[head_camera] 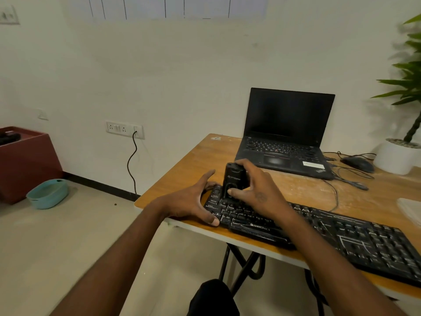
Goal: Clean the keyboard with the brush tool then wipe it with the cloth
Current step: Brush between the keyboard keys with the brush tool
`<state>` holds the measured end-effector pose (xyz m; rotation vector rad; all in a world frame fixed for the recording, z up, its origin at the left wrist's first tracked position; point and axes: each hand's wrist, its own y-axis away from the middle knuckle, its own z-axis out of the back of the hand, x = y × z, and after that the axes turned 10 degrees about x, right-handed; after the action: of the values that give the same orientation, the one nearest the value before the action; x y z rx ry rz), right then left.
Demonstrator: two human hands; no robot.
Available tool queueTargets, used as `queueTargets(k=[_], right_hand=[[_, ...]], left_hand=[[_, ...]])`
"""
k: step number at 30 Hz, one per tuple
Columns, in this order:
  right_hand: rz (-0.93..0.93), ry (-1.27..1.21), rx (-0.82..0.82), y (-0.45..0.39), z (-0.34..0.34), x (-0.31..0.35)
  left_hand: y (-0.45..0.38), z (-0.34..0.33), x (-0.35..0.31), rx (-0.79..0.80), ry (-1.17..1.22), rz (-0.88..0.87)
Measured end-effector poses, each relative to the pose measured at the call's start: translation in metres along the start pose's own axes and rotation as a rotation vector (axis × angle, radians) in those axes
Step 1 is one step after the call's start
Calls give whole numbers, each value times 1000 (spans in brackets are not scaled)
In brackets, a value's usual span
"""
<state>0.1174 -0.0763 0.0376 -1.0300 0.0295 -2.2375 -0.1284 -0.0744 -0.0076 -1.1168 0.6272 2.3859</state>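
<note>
The black plastic brush tool (234, 180) stood upright on the keyboard (319, 231), long axis vertical, at its 9 o'clock end. The right hand (255, 188) gripped it; the left hand (193, 199) held the keyboard's end, fingers curled round it

Keyboard (319, 231) on table (182, 165) (near edge); laptop (284, 137) behind; mouse (357, 163) right of laptop

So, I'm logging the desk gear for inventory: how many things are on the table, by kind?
Keyboard: 1
Brush tool: 1
Laptop: 1
Mouse: 1
Potted plant: 1
Pale item at the right edge, kind unclear: 1
Total: 6
</note>
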Motion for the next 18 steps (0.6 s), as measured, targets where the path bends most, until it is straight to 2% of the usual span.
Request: queueTargets(k=[4,12,18], right_hand=[[53,-22,27,-15,-25,15],[-8,-23,22,20,14,-4],[23,-22,0,-1,-8,5]], left_hand=[[2,-1,-5,2,-24,-17],[6,6,-1,49,-21,5],[6,13,-6,110,-43,8]])
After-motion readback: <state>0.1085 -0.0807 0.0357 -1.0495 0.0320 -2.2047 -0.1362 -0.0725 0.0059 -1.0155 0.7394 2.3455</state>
